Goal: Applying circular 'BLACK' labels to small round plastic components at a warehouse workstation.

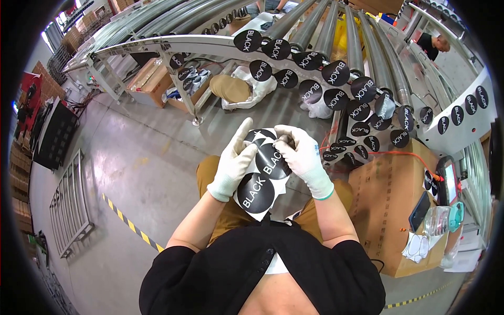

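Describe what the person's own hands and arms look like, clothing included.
The left hand and right hand wear white fabric gloves. The right glove has a teal-edged cuff and small blue marks on its back. The forearms are bare below short black sleeves.

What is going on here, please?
A person in a black shirt holds white-backed, round black stickers between both hands. The white-gloved left hand grips their left side; the white-gloved right hand pinches near the top right. Ahead, similar stickers show along a grey metal roller conveyor.
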Demonstrator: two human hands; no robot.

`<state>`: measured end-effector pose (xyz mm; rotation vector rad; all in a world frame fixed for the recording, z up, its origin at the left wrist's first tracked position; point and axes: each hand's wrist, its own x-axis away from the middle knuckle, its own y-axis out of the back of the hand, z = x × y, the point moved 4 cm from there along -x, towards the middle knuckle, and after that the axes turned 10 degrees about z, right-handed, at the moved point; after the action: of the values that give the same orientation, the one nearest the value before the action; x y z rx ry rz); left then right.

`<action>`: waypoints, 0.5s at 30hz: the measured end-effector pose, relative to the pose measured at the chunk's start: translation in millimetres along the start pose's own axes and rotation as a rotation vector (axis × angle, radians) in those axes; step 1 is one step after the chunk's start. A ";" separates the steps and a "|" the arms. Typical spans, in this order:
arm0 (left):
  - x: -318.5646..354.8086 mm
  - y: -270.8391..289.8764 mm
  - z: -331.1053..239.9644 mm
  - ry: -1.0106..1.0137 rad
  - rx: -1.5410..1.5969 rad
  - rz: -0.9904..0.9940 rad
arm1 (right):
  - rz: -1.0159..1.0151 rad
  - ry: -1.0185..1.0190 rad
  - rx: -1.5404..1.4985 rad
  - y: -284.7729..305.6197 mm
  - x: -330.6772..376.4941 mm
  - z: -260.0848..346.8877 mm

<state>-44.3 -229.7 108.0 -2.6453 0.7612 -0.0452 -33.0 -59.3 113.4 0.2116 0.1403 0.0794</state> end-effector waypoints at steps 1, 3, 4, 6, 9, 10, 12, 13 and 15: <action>1.6 -1.1 1.3 0.001 0.076 0.067 | -0.026 0.016 -0.043 0.0 0.7 -0.8; 2.7 -4.6 4.1 0.004 0.055 0.103 | -0.054 0.055 0.036 0.7 1.9 2.2; 2.7 -7.7 5.3 0.002 0.031 0.141 | -0.082 0.102 0.117 1.3 2.1 6.2; 3.3 -9.1 7.2 0.001 0.006 0.171 | -0.104 0.171 0.083 3.0 -4.1 23.8; 4.5 -19.3 2.5 -0.019 -0.238 0.253 | 0.449 -0.273 0.162 -1.1 -20.7 22.3; 4.5 -22.7 4.3 -0.014 -0.238 0.272 | 0.522 -0.215 -0.089 -1.6 -24.1 6.2; 7.9 -23.5 9.6 0.010 -0.216 0.273 | 0.554 -0.263 -0.290 1.2 -25.9 6.7; 11.8 -25.6 9.7 0.042 -0.113 0.269 | 0.539 -0.262 -0.293 5.4 -27.9 5.6; 18.8 -32.3 4.1 0.089 -0.037 0.277 | 0.535 -0.365 -0.451 11.5 -30.8 -3.8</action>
<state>-11.3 -212.9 114.8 -2.5604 1.1619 -0.0749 -64.7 -50.3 116.2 -0.1944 -0.3017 0.5945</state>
